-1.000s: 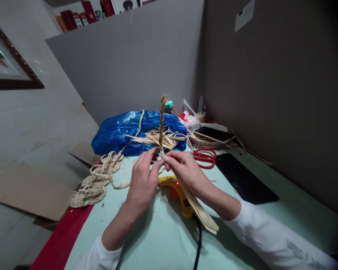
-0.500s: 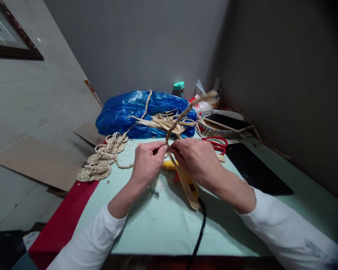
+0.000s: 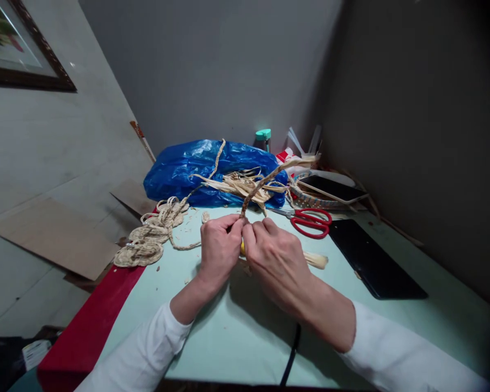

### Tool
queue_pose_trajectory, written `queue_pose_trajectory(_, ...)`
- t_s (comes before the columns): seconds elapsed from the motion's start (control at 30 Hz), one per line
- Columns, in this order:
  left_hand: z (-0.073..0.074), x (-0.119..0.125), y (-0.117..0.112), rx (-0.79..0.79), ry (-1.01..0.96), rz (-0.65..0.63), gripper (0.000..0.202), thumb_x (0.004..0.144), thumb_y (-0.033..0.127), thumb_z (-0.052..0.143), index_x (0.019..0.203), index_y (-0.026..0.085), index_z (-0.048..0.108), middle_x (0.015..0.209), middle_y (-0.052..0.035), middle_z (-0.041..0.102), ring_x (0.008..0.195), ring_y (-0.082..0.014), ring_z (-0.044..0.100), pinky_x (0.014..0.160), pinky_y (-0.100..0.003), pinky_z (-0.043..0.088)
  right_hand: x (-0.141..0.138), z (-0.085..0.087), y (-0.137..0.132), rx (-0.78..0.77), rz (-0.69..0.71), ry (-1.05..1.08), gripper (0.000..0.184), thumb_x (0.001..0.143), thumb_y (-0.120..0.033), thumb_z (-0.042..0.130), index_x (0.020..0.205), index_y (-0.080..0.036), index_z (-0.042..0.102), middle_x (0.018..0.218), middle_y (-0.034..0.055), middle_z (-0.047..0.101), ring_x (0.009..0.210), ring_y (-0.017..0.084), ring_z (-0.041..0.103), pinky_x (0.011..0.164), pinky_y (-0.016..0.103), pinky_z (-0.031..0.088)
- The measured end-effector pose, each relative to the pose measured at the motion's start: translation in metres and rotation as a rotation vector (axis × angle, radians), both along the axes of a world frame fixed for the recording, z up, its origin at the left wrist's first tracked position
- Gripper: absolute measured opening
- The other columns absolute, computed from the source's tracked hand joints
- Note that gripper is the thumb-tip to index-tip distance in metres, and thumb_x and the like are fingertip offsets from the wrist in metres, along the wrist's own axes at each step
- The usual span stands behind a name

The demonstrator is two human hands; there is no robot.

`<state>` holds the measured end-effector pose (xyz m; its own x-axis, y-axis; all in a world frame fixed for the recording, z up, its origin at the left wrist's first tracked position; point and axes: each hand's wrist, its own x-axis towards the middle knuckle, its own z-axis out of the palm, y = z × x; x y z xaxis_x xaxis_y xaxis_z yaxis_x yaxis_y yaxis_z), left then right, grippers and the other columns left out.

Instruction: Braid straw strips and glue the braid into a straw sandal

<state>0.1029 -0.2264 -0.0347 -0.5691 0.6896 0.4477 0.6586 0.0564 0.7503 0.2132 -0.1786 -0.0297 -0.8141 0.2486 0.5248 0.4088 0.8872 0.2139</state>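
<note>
braid (image 3: pixel 269 177) lower (tilted), above left grip (image 3: pixel 219 246)

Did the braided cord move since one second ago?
Yes. The braided cord has tilted right: its tip now lies past the right end of the blue bag.

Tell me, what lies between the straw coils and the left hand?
In the head view, a thin braided cord runs from the coils toward the left hand.

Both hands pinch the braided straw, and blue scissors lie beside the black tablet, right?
No: the head view shows the scissors are red, not blue. The left hand and right hand do pinch the braided straw, and the scissors lie beside the black tablet.
</note>
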Motion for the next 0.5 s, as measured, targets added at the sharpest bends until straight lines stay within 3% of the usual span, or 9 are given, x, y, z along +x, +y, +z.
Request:
queue_pose_trajectory(0.1,0.002,-0.001,-0.001,0.003,0.024,-0.012,0.028,0.083,0.026,0.052,0.06,0.017,0.065,0.058,0.001,0.059,0.058,-0.0139,0.048,0.061,-0.025,0.039,0.004,-0.001,0.007,-0.052,-0.003,0.134,0.018,0.082,-0.003,0.05,0.077,-0.016,0.061,0.071,0.0093,0.063,0.071,0.024,0.057,0.052,0.032,0.028)
queue_pose_trajectory(0.27,0.005,-0.001,-0.003,0.018,0.017,-0.025,0.028,0.084,0.025,0.053,0.062,0.018,0.068,0.055,0.0018,0.057,0.055,-0.0133,0.048,0.059,-0.025,0.037,0.009,0.001,0.015,-0.34,0.068,0.309,0.019,0.091,-0.019,0.047,0.078,-0.017,0.061,0.074,0.0059,0.063,0.066,0.018,0.056,0.058,0.03,0.035)
queue_pose_trajectory(0.5,0.002,-0.008,-0.002,0.036,-0.127,-0.045,0.025,0.081,0.024,0.056,0.062,0.018,0.07,0.051,0.0027,0.053,0.061,-0.0154,0.052,0.062,-0.025,0.04,0.0,-0.008,0.001,-0.526,0.15,0.236,0.017,0.089,-0.01,0.042,0.087,-0.014,0.058,0.079,0.0074,0.063,0.063,0.018,0.056,0.059,0.03,0.037)
